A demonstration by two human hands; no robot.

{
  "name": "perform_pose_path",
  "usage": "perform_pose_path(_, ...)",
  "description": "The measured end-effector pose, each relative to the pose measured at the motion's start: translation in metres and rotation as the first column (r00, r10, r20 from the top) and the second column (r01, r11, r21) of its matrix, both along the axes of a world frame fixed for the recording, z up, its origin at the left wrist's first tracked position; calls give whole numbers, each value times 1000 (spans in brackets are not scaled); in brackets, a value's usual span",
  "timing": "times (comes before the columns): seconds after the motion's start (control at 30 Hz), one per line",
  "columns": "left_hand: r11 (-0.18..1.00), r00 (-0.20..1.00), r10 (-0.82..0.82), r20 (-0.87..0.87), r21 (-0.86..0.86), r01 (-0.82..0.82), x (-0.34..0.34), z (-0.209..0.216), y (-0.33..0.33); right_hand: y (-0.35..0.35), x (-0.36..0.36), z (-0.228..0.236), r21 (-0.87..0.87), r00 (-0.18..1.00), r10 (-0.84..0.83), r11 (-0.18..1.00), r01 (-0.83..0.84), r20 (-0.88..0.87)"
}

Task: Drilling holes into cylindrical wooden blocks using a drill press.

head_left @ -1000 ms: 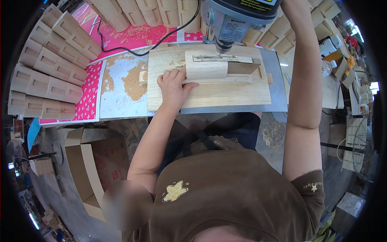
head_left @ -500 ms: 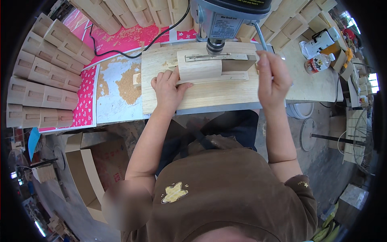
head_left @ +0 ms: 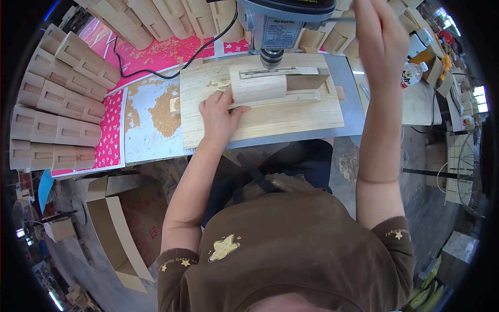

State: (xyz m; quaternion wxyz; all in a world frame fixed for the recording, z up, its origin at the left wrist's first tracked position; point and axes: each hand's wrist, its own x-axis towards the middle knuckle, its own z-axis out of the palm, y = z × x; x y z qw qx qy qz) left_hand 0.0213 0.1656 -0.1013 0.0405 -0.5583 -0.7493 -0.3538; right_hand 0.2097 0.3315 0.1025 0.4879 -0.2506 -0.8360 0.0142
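Left hand: While its fingers rest at the block's left end and its thumb lies spread along the front, I cannot tell if the left hand (head_left: 221, 112) truly grips.
Right hand: The right hand (head_left: 382, 39), raised, is curled around the end of the lever (head_left: 338, 20).
Wooden block: The wooden block (head_left: 260, 87) lies on the flat board (head_left: 301, 115), under the chuck (head_left: 272, 58); its long axis goes left to right, across the person's front.
In the way: The drill head (head_left: 291, 10) hides what is behind; the right forearm covers part of the bench.
Around: Sawdust (head_left: 167, 114), black cord (head_left: 182, 69), rows of slotted blocks (head_left: 57, 122) at left, a bottle (head_left: 412, 74) at right.
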Motion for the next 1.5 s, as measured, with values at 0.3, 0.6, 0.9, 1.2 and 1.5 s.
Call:
perform_pose_path(0.3, 995, 990, -97, 98, 37, 93, 26, 0, 29, 57, -40, 41, -183, 998, -46, 982, 40, -31)
perform_pose_path(0.6, 999, 994, -51, 93, -1, 52, 24, -1, 23, -41, 20, -35, -245, 991, 113, 961, -128, -77)
perform_pose_path(0.9, 998, 995, -62, 76, 16, 61, 26, -1, 32, -20, 8, -131, -96, 949, 185, 972, -215, -256)
perform_pose_path(1.2, 998, 980, 10, 200, 52, -21, 24, 0, 21, -3, -5, 4, -219, 984, -45, 976, 7, -171)
perform_pose_path(1.5, 992, 942, -21, 335, 123, -21, 31, -3, 34, 92, -26, 0, -120, 998, 36, 992, -41, -45)
